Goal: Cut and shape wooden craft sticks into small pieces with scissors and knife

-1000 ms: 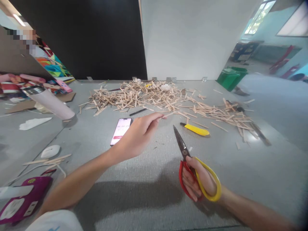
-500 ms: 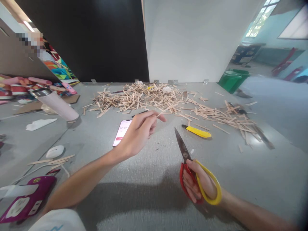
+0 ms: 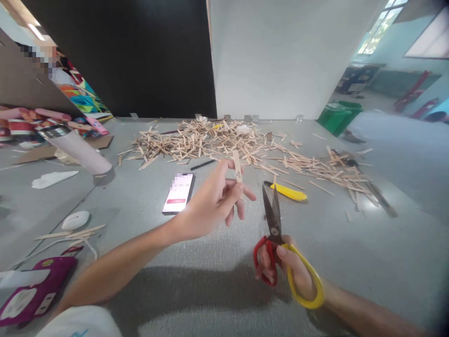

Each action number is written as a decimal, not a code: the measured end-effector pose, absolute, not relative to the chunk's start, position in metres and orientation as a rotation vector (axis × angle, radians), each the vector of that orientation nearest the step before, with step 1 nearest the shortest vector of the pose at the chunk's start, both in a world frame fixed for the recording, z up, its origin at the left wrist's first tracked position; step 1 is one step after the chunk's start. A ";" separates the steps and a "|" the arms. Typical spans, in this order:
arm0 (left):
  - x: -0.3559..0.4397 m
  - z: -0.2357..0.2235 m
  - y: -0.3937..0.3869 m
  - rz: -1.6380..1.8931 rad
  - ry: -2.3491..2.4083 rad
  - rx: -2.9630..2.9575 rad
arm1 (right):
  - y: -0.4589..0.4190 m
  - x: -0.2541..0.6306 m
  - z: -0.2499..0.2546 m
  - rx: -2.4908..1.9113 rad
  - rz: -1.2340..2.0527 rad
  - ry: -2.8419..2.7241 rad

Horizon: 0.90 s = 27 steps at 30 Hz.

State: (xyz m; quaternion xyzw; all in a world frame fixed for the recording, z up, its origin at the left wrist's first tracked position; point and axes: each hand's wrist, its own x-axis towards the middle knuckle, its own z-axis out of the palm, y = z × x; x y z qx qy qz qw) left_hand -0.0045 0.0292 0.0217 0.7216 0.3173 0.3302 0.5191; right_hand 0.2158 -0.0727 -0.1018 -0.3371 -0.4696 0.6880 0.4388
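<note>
Between the thumb and fingers of my left hand is a flat wooden stick, held nearly upright with a small dark mark low on its face. My right hand grips a pair of scissors by its red and yellow handles. The blades are a little apart and point away from me, to the right of the stick and not touching it. A yellow utility knife lies just beyond the blade tips. Left of my left hand rests a phone showing a timer.
Wooden sticks lie heaped along the back, trailing off right. A black pen is in front of them. To the left are a tumbler, a white mouse and a purple packet. A green bin stands beyond, right.
My left hand has turned, bringing the stick upright with its flat face showing. The scissors have opened slightly. More of the phone shows now.
</note>
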 end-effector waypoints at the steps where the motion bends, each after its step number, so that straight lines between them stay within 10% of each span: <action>1: -0.004 0.021 0.029 0.768 0.753 1.732 | -0.073 0.216 -0.101 -0.861 1.692 -1.189; 27: -0.002 0.020 0.028 0.496 0.743 1.768 | -0.073 0.217 -0.089 -1.234 1.751 -1.268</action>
